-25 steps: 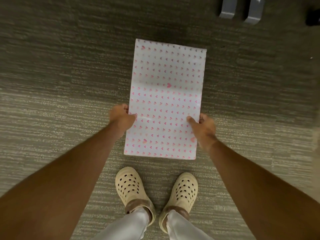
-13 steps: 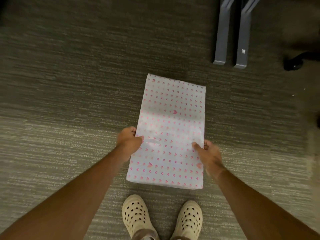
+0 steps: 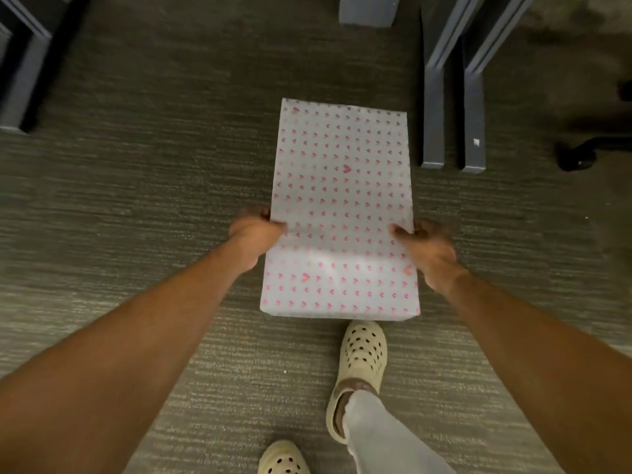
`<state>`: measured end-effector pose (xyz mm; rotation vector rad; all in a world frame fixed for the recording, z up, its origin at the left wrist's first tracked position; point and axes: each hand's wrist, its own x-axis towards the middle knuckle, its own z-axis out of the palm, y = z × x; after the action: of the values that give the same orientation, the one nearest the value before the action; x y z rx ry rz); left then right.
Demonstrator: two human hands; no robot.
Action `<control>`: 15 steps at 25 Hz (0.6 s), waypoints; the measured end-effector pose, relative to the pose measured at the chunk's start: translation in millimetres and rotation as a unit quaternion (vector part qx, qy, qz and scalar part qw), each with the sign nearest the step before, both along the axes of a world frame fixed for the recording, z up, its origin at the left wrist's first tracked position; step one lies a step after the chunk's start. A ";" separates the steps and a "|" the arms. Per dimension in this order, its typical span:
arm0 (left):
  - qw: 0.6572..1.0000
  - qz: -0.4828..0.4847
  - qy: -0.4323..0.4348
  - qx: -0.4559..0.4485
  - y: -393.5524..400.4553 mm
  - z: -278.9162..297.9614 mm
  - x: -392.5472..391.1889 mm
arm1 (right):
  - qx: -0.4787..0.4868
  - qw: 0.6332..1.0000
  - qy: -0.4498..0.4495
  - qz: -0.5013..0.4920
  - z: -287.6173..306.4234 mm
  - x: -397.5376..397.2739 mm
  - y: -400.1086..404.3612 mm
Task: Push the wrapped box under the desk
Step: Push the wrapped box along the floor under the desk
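Pink-hearted white paper covers the wrapped box (image 3: 342,213), flat on grey carpet (image 3: 136,206) dead centre. Left hand (image 3: 254,232) clamps its 9 o'clock edge, right hand (image 3: 427,248) its 3 o'clock edge. Desk legs (image 3: 451,124) at 1 o'clock.

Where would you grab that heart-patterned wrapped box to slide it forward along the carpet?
By its two long side edges, coming from the near end. The wrapped box lies flat and long, pointing away from the person, so one hand per side steers it straight. That is the grip shown: left hand on the left edge, right hand on the right, thumbs on top.
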<state>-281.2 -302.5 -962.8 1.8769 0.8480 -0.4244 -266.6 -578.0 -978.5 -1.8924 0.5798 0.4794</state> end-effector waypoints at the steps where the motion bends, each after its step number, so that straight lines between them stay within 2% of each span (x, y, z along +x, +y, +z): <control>1: 1.000 -0.008 0.002 -0.001 -1.1 -0.8 14.5 | 0.011 1.000 -0.002 0.008 -0.3 13.6 -0.7; 4: 0.999 -0.041 -0.022 0.008 -1.1 -2.9 49.1 | 0.028 0.999 -0.011 0.034 -6.7 52.4 -5.4; 8: 0.991 -0.102 -0.053 -0.073 0.7 0.1 83.4 | 0.056 0.997 -0.023 0.054 -20.8 94.8 -13.8; 12: 1.000 -0.014 -0.019 -0.012 2.1 -21.1 140.5 | 0.055 0.996 -0.039 0.059 -36.1 142.2 -11.1; 15: 1.000 -0.008 -0.016 -0.014 5.4 -41.4 176.5 | 0.048 0.996 -0.056 0.047 -49.6 175.5 -5.7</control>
<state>-104.7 -297.2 -1004.2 1.8604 0.8013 -0.4132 -91.1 -583.7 -1028.0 -1.8481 0.3889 0.4509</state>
